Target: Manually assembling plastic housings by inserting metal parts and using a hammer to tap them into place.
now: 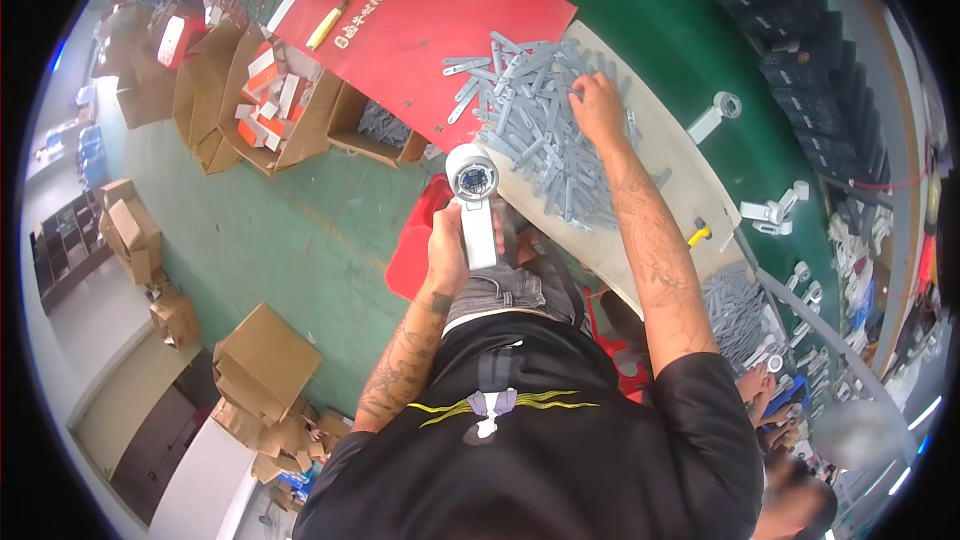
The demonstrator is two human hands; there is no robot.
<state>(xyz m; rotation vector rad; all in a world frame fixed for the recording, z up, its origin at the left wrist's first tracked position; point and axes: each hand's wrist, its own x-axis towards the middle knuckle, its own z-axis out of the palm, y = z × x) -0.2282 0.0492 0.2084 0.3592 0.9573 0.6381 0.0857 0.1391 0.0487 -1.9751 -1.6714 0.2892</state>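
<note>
My left hand is wrapped round the handle of a white handheld fan, held upright above my lap. Its round head is uncovered at the middle, where dark inner parts show. Out over the table, my right hand reaches into a heap of grey plastic strips. Its fingers are bent together at the heap's right side; what lies between them is too small to make out.
A red mat bears a yellow-handled tool. Left of the table are open cardboard boxes, one holding orange-and-white cartons. Another white fan lies on the green surface beyond. A yellow tool and co-workers' hands are at right.
</note>
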